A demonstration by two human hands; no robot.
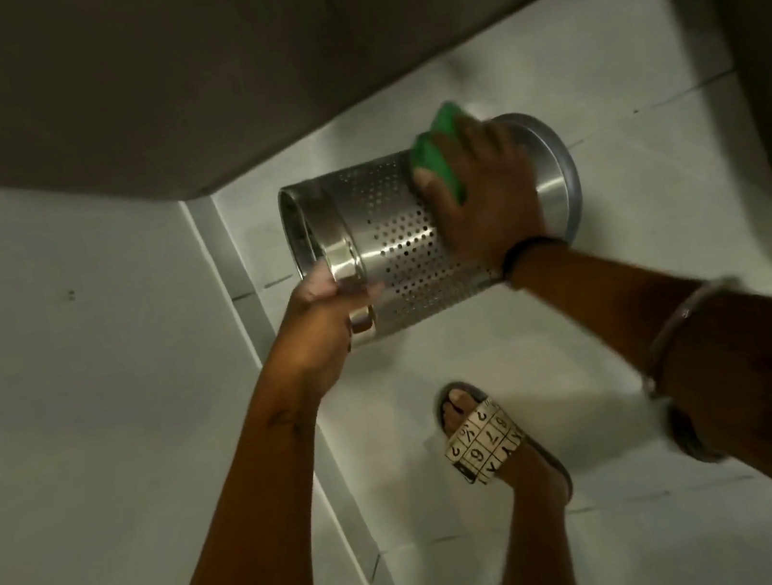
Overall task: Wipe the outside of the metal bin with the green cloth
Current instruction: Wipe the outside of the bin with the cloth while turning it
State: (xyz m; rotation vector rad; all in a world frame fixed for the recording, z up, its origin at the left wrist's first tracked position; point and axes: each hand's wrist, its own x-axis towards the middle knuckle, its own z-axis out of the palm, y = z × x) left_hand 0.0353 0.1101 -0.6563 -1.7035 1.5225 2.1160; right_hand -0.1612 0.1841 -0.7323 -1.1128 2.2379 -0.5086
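I see the metal bin (396,245) held on its side in the air above the pale tiled floor (484,352), its open mouth toward the left and its solid base toward the right. My left hand (327,316) is closed around the polished rim band at the mouth, fingers hooked inside and thumb on the outside. My right hand (485,195) lies palm-down on the perforated wall near the base end, fingers spread and pressing the green cloth (433,153) flat against the metal; the cloth shows beyond the fingertips and at the thumb side. A dark band sits at the right wrist and a metal bangle (673,332) higher on the forearm. One sandalled foot (488,438) stands on the floor below the bin.
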